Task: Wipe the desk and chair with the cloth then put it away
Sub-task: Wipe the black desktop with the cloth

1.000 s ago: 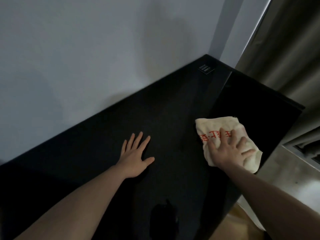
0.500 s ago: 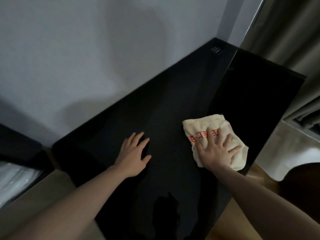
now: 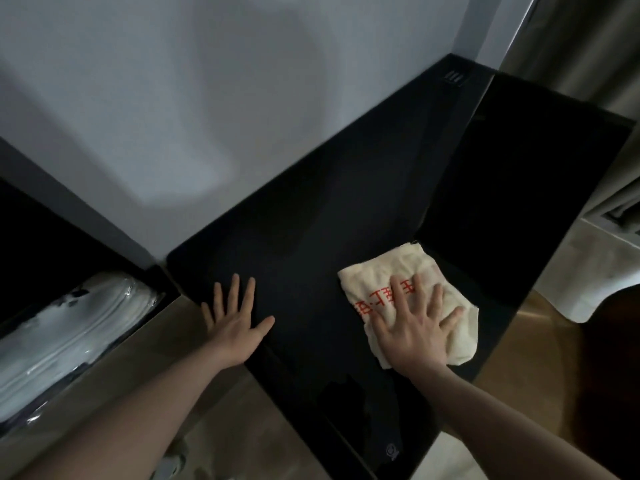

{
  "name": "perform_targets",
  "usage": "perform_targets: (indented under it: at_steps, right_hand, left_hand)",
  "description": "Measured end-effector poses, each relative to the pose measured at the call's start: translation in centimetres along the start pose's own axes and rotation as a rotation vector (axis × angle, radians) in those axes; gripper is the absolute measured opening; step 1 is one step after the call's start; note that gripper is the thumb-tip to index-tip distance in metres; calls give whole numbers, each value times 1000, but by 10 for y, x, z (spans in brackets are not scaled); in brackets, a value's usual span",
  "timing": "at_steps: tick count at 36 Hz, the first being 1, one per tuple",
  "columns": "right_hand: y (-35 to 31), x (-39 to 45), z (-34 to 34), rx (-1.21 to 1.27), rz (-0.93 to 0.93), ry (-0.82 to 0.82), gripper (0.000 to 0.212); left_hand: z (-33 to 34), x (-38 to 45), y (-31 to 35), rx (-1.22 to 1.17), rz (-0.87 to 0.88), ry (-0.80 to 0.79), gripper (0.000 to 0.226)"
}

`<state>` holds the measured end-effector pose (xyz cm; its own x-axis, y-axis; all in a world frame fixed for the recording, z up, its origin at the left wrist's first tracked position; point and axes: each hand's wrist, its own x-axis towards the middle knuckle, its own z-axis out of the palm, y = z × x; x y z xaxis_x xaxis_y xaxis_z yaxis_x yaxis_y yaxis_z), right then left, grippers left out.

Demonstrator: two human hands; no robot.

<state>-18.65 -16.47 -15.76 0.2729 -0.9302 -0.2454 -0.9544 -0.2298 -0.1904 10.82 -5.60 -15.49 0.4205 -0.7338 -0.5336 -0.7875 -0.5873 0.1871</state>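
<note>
A cream cloth with red print lies flat on the black desk, toward its right front part. My right hand presses down on the cloth with spread, straight fingers. My left hand rests flat on the desk's left edge, fingers straight and apart, holding nothing. No chair is in view.
A pale wall runs along the desk's far side. A small vent-like socket sits in the far corner. Left of the desk lies a white, glossy bundle beside a dark surface. Curtains hang at the right; wooden floor shows below.
The cloth under my right hand has slid toward me and leftward along the desk. My left hand now lies at the desk's left edge. The view has swung left, showing the white bundle.
</note>
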Motion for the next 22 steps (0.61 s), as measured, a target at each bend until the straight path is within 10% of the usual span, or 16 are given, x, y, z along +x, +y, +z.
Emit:
perform_targets:
  at_steps: [22]
  right_hand:
    - [-93,-101,39,52,158,-20,79]
  left_hand:
    - [-28,-12,-30,-401,160,-45,67]
